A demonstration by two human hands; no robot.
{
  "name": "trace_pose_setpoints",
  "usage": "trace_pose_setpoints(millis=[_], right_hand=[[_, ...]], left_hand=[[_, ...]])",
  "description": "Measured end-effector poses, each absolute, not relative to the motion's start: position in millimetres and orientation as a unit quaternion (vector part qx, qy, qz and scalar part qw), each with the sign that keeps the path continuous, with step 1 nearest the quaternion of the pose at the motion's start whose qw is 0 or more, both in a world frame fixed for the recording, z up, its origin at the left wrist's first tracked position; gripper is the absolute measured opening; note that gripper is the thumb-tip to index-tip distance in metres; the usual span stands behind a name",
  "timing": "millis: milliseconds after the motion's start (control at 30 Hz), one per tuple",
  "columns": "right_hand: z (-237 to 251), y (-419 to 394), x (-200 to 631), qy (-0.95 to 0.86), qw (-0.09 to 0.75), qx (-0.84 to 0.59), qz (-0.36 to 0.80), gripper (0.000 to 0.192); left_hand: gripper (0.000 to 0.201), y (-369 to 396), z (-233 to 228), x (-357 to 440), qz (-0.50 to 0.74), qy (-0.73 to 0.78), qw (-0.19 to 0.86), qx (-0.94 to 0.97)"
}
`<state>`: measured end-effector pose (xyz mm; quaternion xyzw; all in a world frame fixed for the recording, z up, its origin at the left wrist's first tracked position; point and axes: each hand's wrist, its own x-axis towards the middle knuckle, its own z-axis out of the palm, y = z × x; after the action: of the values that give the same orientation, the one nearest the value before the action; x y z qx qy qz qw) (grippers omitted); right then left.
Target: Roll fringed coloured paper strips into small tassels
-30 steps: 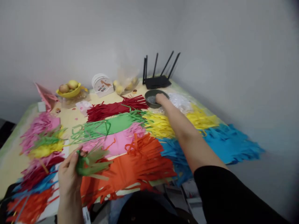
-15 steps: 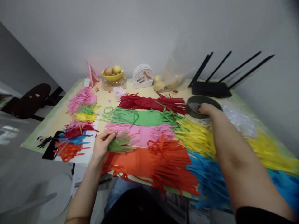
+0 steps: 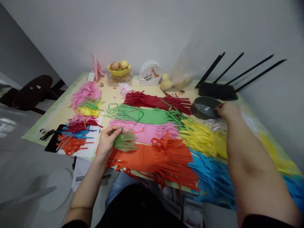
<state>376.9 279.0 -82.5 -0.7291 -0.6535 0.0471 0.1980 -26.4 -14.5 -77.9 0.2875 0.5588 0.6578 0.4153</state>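
In my left hand point(image 3: 108, 139), thumb and fingers pinch the top of a small green fringed paper tassel point(image 3: 125, 141), whose strips hang over the pink and orange paper. My right hand point(image 3: 228, 111) is at the right rim of a dark round bowl point(image 3: 201, 114), fingers pressed together; what they hold, if anything, is too small to make out. Clear plastic lies inside the bowl. Fringed paper sheets lie between the hands: dark red point(image 3: 154, 102), green point(image 3: 152, 116), pink point(image 3: 147, 132) and orange point(image 3: 140, 158). Yellow point(image 3: 201, 136) and blue point(image 3: 213, 177) fringes lie near my right forearm.
Several finished-looking coloured tassels point(image 3: 86, 95) lie in a row at left, partly over white paper and a black phone point(image 3: 53, 142). Along the wall stand a yellow fruit bowl point(image 3: 119, 72), a white giraffe-print holder point(image 3: 150, 76), bagged fruit point(image 3: 166, 83) and a black router point(image 3: 217, 91).
My right hand has moved from inside the bowl to its right rim. The left hand still holds the green tassel. The whole view has shifted slightly.
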Motion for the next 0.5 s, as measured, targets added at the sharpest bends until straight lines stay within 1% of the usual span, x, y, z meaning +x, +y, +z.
trace_pose_setpoints(millis=[33, 100, 133, 200, 233, 300, 333, 367, 400, 433, 500], right_hand=[[-76, 274, 374, -0.636, 0.205, -0.741, 0.066, 0.038], [-61, 261, 358, -0.613, 0.24, -0.745, 0.111, 0.016], [-54, 251, 344, -0.613, 0.265, -0.732, 0.135, 0.013], [-43, 222, 308, -0.636, 0.312, -0.678, 0.198, 0.026], [-39, 202, 287, -0.649, 0.323, -0.647, 0.235, 0.028], [-35, 157, 245, -0.683, 0.352, -0.565, 0.301, 0.023], [-34, 134, 226, -0.706, 0.372, -0.459, 0.391, 0.02], [-33, 113, 210, -0.717, 0.373, -0.361, 0.465, 0.018], [-33, 95, 196, -0.72, 0.373, -0.303, 0.501, 0.016], [-33, 81, 186, -0.715, 0.374, -0.263, 0.529, 0.016], [-34, 63, 174, -0.697, 0.378, -0.233, 0.563, 0.018]], left_hand=[[0.036, -13, -77, -26, 0.66, 0.559, 0.412, 0.285], [0.034, -9, -74, -23, 0.661, 0.561, 0.406, 0.29], [0.033, -7, -72, -21, 0.66, 0.56, 0.4, 0.301], [0.029, -3, -68, -14, 0.658, 0.556, 0.384, 0.332], [0.027, -1, -65, -10, 0.658, 0.552, 0.375, 0.347], [0.025, 1, -60, -1, 0.658, 0.544, 0.362, 0.374], [0.023, 1, -57, 3, 0.656, 0.541, 0.356, 0.387], [0.022, 0, -55, 6, 0.654, 0.538, 0.35, 0.4], [0.02, -1, -52, 9, 0.653, 0.535, 0.342, 0.413], [0.019, -4, -51, 12, 0.652, 0.531, 0.332, 0.426], [0.015, -9, -48, 13, 0.651, 0.528, 0.308, 0.45]])
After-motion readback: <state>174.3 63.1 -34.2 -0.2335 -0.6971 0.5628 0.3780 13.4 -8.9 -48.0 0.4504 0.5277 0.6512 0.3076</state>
